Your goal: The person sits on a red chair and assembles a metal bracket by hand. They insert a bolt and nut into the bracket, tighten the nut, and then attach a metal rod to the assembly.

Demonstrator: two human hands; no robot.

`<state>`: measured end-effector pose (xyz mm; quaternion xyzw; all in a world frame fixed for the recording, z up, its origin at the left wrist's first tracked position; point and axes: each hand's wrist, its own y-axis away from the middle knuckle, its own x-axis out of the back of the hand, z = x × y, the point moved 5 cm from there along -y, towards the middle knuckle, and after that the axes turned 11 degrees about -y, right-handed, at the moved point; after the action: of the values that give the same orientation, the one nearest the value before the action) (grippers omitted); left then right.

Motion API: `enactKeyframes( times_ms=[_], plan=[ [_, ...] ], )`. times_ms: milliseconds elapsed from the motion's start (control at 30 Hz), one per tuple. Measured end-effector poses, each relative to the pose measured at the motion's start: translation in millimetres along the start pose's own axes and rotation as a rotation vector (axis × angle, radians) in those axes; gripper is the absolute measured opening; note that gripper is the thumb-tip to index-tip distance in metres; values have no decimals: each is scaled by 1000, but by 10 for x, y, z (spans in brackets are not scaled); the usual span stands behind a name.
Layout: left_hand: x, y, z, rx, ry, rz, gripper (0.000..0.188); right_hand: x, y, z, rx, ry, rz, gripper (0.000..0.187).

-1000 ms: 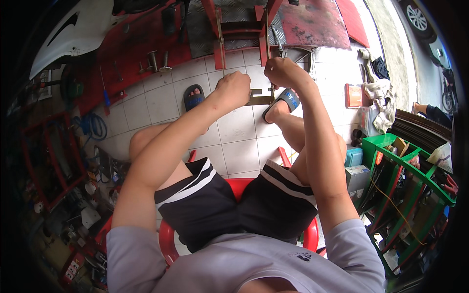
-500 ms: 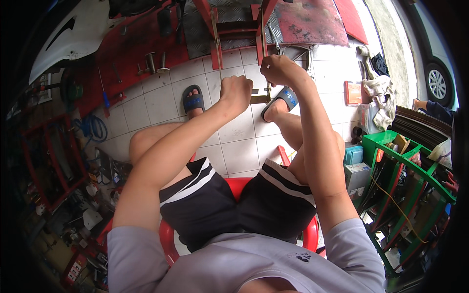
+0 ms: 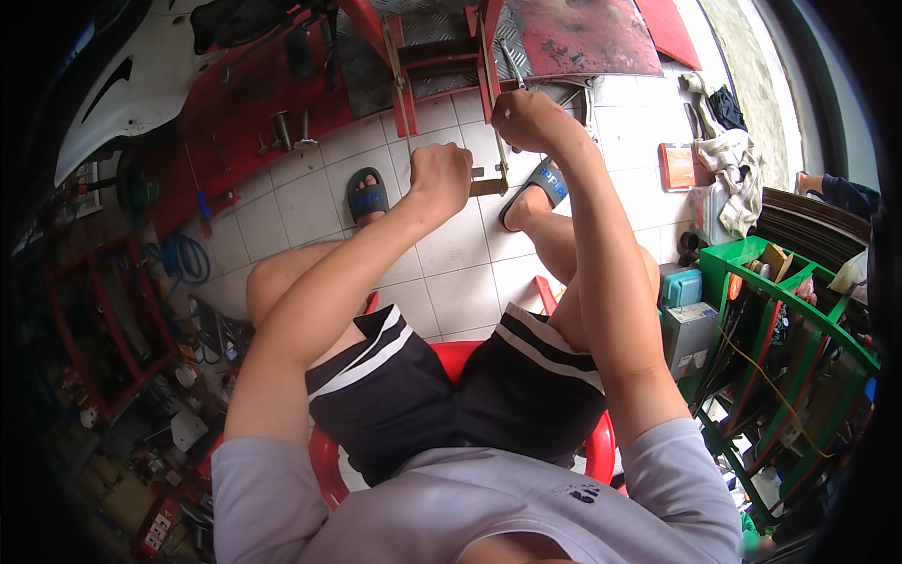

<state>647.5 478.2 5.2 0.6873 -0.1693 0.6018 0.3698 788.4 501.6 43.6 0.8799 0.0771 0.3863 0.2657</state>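
Note:
My left hand (image 3: pixel 440 175) is closed in a fist at the near end of a red metal frame (image 3: pixel 396 56), beside its left prong. My right hand (image 3: pixel 532 122) is closed too, higher up by the right prong. The fingers of both hands are turned away, so what they grip is hidden. Between and just below them shows a dark metal crosspiece (image 3: pixel 488 187) joined to a thin upright strip. Close above my right hand is a silver wrench-like tool (image 3: pixel 512 62); whether the hand touches it I cannot tell.
A red platform (image 3: pixel 583 42) with a tread-plate strip lies ahead, with metal pins (image 3: pixel 282 130) and a blue-handled screwdriver (image 3: pixel 202 199) at left. A green rack (image 3: pixel 752 273), metal box (image 3: pixel 691 338) and rags (image 3: pixel 733 179) stand right. I sit on a red chair (image 3: pixel 324 470).
The red frame, the platform and both hands sit slightly farther left and higher in the picture, as the view has shifted. Both hands stay closed in nearly the same places along the frame.

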Motion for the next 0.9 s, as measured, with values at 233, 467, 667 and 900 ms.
enactKeyframes(
  times_ms=[233, 467, 667, 900],
  plan=[
    [54, -30, -93, -10, 63, 44, 9, 62, 10, 26, -84, -48, 18, 33],
    [57, 9, -72, -1, 65, -7, 10, -26, 30, 72, -159, -183, -37, 35],
    [378, 116, -91, -59, 137, 40, 10, -173, 150, 28, -240, -234, -218, 37],
    [572, 167, -179, -62, 248, -6, 17, -92, 153, -25, -168, -237, -139, 34]
  ],
)
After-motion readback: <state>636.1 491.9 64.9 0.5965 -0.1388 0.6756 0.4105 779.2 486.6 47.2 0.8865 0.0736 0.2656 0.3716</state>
